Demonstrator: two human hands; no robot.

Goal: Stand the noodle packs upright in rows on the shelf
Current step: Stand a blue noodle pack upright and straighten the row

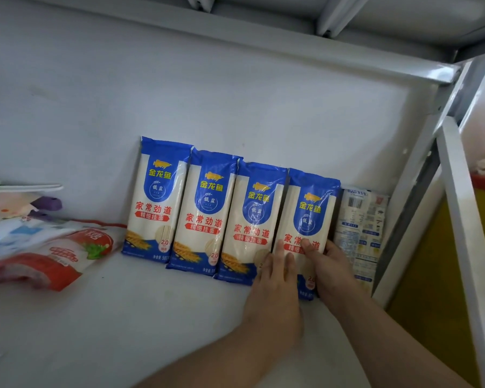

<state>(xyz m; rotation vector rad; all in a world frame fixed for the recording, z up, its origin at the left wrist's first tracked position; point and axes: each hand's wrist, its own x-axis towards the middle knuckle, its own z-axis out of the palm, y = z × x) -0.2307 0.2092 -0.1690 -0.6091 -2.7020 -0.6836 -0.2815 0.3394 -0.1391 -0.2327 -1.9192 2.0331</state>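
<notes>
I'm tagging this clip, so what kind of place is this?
Probably a shop or stockroom shelf: identical noodle packs stand in a row against the back panel of a white metal shelf, other packaged goods lie alongside, and both hands adjust one pack.

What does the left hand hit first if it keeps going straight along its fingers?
Nothing new: the left hand already lies flat on the fourth noodle pack, fingers near the third pack. Pushed on, it would likely press that pack against the back wall.

Two bare forearms; no sleeves; left hand, right hand ungloved
</notes>
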